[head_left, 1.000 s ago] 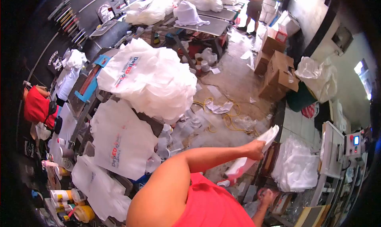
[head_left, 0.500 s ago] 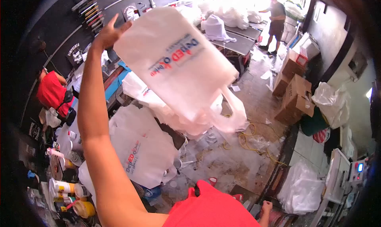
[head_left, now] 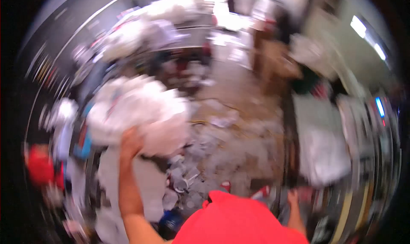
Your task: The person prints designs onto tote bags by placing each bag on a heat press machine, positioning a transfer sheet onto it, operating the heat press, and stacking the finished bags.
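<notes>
My left hand (head_left: 132,140) is at the near edge of a large heap of white bags (head_left: 128,105), touching or just above it; blur smears its fingers. Below that heap, more white bags (head_left: 147,188) lie in a flatter pile beside my left forearm. Low on the right, my right hand (head_left: 293,196) is beside my red shirt, small and blurred, and what it may hold cannot be made out. A stack of clear plastic bags (head_left: 322,154) lies above and to the right of it.
Scraps litter the floor (head_left: 239,154), with a yellow cord (head_left: 198,122) among them. Cardboard boxes (head_left: 277,60) stand at the upper right. A person in red (head_left: 39,165) is at the far left. Tables with white bundles (head_left: 171,9) are at the back.
The printed white bag raised in my left hand half a second ago is no longer held up. My left hand has come down to the heap, and the whole view has turned.
</notes>
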`<move>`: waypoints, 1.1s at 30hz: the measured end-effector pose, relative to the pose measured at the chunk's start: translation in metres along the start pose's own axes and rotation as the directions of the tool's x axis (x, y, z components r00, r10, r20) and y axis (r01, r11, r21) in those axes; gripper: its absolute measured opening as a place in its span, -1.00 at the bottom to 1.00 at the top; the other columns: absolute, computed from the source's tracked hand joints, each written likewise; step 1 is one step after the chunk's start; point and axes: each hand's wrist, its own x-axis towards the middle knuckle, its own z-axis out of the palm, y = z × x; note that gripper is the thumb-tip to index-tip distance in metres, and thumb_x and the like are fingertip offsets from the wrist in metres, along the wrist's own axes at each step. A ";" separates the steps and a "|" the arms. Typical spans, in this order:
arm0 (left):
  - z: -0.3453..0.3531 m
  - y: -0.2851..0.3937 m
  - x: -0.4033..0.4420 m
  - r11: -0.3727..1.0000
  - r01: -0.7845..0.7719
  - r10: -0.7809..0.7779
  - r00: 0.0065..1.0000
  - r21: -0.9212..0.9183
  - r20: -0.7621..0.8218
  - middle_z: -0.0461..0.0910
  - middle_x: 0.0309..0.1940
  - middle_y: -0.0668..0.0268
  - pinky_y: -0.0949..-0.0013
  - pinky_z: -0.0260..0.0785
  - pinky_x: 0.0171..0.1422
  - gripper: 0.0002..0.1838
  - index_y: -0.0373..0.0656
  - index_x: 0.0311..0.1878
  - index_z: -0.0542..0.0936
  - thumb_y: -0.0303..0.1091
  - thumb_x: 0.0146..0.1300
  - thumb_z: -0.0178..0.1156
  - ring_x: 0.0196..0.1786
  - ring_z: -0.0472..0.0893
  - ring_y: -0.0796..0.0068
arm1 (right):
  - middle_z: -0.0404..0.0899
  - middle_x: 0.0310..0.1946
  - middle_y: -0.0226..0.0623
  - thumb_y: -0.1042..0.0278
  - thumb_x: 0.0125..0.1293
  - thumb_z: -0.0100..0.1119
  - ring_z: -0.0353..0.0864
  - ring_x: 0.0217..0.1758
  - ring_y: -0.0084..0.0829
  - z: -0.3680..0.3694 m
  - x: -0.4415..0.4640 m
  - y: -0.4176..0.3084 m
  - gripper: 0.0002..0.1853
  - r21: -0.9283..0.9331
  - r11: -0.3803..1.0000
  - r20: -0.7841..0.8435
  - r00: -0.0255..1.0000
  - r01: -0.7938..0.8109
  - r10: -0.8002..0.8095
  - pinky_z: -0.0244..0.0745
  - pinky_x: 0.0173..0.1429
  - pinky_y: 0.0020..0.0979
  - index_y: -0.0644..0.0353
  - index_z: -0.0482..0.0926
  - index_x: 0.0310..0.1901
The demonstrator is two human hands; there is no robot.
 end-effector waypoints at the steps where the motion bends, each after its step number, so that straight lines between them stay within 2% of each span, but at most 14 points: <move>1: -0.003 0.010 -0.001 0.999 -0.031 0.031 0.999 -0.032 0.025 0.64 0.13 -0.06 0.08 0.38 0.39 -0.54 -0.30 0.18 0.63 -0.21 0.31 0.28 0.21 0.59 -0.06 | 0.71 -0.17 -0.13 0.29 0.31 0.29 0.69 -0.08 -0.20 -0.022 -0.030 -0.024 -0.67 0.074 0.987 0.026 0.989 -0.146 0.144 0.57 0.08 -0.17 0.15 0.58 0.07; 2: -0.006 0.022 -0.002 0.996 -0.060 0.063 0.997 -0.065 0.050 0.66 0.08 -0.09 0.08 0.40 0.36 -0.56 -0.34 0.17 0.62 -0.24 0.34 0.26 0.17 0.61 -0.06 | 0.73 -0.14 -0.10 0.19 0.29 0.32 0.71 -0.03 -0.11 0.014 -0.013 0.064 -0.64 0.094 0.944 0.116 0.946 -0.315 0.304 0.57 0.09 -0.16 0.17 0.63 0.06; 3: -0.008 0.035 -0.004 0.991 -0.086 0.094 0.993 -0.100 0.075 0.67 0.04 -0.11 0.07 0.43 0.32 -0.59 -0.37 0.17 0.61 -0.28 0.37 0.24 0.13 0.64 -0.06 | 0.74 -0.08 -0.03 0.05 0.27 0.33 0.71 0.01 -0.01 -0.058 -0.055 -0.041 -0.59 -0.054 0.909 0.029 0.909 -0.414 0.415 0.57 0.11 -0.11 0.19 0.68 0.00; 6: 0.028 0.143 -0.017 0.964 -0.135 0.153 0.986 -0.230 0.065 0.73 -0.18 -0.01 0.14 0.50 0.00 -0.74 -0.35 -0.09 0.64 -0.28 0.47 0.17 -0.14 0.70 0.05 | 0.75 -0.15 0.01 -0.12 0.18 0.37 0.71 0.04 0.03 -0.054 -0.044 0.040 -0.54 -0.006 0.812 -0.031 0.812 -0.584 0.583 0.57 0.15 -0.11 0.18 0.76 -0.20; 9: 0.114 0.207 -0.062 0.951 -0.120 0.231 0.889 -0.285 0.396 0.68 -0.33 0.07 0.17 0.53 -0.09 -0.80 -0.26 -0.14 0.63 -0.29 0.38 0.25 -0.24 0.69 0.18 | 0.76 -0.22 -0.02 -0.16 0.19 0.37 0.73 -0.02 -0.01 -0.071 0.003 0.079 -0.52 0.109 0.791 -0.191 0.768 -0.603 0.612 0.58 0.15 -0.08 0.19 0.75 -0.23; 11: 0.148 0.267 -0.105 0.941 0.089 0.186 0.668 -0.325 0.721 0.71 -0.35 0.10 0.13 0.56 -0.13 -0.77 -0.28 -0.16 0.62 -0.29 0.29 0.31 -0.26 0.73 0.18 | 0.75 -0.17 -0.01 -0.17 0.20 0.36 0.71 -0.01 0.04 -0.098 0.056 0.092 -0.49 0.277 0.749 -0.313 0.680 -0.602 0.663 0.58 0.14 -0.05 0.20 0.72 -0.16; 13: 0.188 0.286 -0.144 0.983 -0.030 0.173 0.451 -0.179 0.876 0.75 -0.26 0.09 0.16 0.58 -0.09 -0.69 -0.27 -0.12 0.65 -0.22 0.25 0.37 -0.19 0.76 0.23 | 0.65 -0.16 0.09 -0.13 0.22 0.38 0.64 -0.04 0.10 -0.142 0.111 0.086 -0.45 0.418 0.785 -0.595 0.515 -0.457 0.617 0.54 0.04 0.00 0.30 0.60 -0.11; 18: 0.187 0.389 -0.195 0.987 -0.055 0.160 0.197 -0.152 0.967 0.76 -0.13 0.12 0.27 0.56 0.02 -0.57 -0.33 0.06 0.64 -0.14 0.33 0.35 -0.04 0.74 0.28 | 0.58 -0.02 0.14 -0.20 0.00 0.58 0.61 0.04 0.11 -0.227 0.202 0.083 -0.20 0.520 0.684 -0.592 0.361 -0.512 0.720 0.53 0.13 -0.02 0.39 0.49 -0.02; 26: 0.215 0.473 -0.143 0.993 -0.105 0.079 0.244 -0.055 0.966 0.76 -0.12 0.04 0.22 0.57 0.02 -0.50 -0.31 0.11 0.62 -0.13 0.26 0.41 -0.03 0.76 0.20 | 0.70 -0.05 0.18 0.11 0.08 0.50 0.69 0.05 0.15 -0.248 0.221 0.107 -0.28 0.666 0.388 -0.271 0.278 -0.637 0.922 0.56 0.19 -0.02 0.41 0.46 0.18; 28: 0.263 0.469 -0.125 0.920 -0.301 0.351 0.343 -0.252 0.871 0.75 -0.10 -0.01 0.09 0.57 0.07 -0.50 -0.23 0.09 0.66 -0.08 0.20 0.43 0.00 0.73 -0.04 | 0.70 -0.03 0.12 0.15 0.09 0.49 0.71 0.02 0.11 -0.247 0.208 0.118 -0.36 0.660 0.412 -0.284 0.300 -0.628 0.911 0.57 0.18 -0.08 0.35 0.53 0.14; 29: 0.339 0.442 -0.109 0.677 -0.646 0.589 0.191 -0.352 0.785 0.74 -0.07 0.00 0.11 0.55 0.12 -0.54 -0.24 0.03 0.67 -0.10 0.20 0.43 0.04 0.71 -0.02 | 0.71 -0.03 0.10 0.16 0.10 0.48 0.71 0.01 0.09 -0.255 0.198 0.116 -0.39 0.661 0.421 -0.294 0.302 -0.621 0.907 0.58 0.17 -0.10 0.33 0.55 0.12; 30: 0.295 0.527 -0.110 0.824 -0.410 0.546 0.397 -0.390 0.737 0.73 -0.07 -0.01 0.14 0.53 0.19 -0.57 -0.25 -0.01 0.67 -0.10 0.22 0.42 0.07 0.71 0.04 | 0.70 -0.04 0.05 0.23 0.13 0.45 0.72 -0.04 0.03 -0.269 0.181 0.104 -0.47 0.762 0.439 -0.240 0.421 -0.476 0.875 0.61 0.10 -0.10 0.32 0.55 0.09; 31: 0.322 0.555 -0.104 0.834 -0.210 0.550 0.403 -0.511 0.732 0.68 0.07 0.01 0.15 0.51 0.22 -0.50 -0.24 0.11 0.61 -0.10 0.22 0.42 0.15 0.67 0.11 | 0.69 -0.05 0.01 0.30 0.15 0.41 0.74 -0.10 -0.04 -0.283 0.162 0.088 -0.54 0.847 0.425 -0.207 0.537 -0.320 0.818 0.64 0.02 -0.11 0.30 0.55 0.05; 33: 0.359 0.640 -0.101 0.713 0.071 0.639 0.345 -0.698 0.687 0.58 0.23 0.08 0.11 0.48 0.28 -0.38 -0.21 0.33 0.47 -0.06 0.33 0.34 0.22 0.61 0.16 | 0.70 0.01 -0.18 0.38 0.21 0.38 0.71 -0.01 -0.21 -0.294 0.128 0.060 -0.58 0.983 -0.169 0.173 0.716 -0.079 0.677 0.63 0.13 -0.14 0.24 0.60 0.12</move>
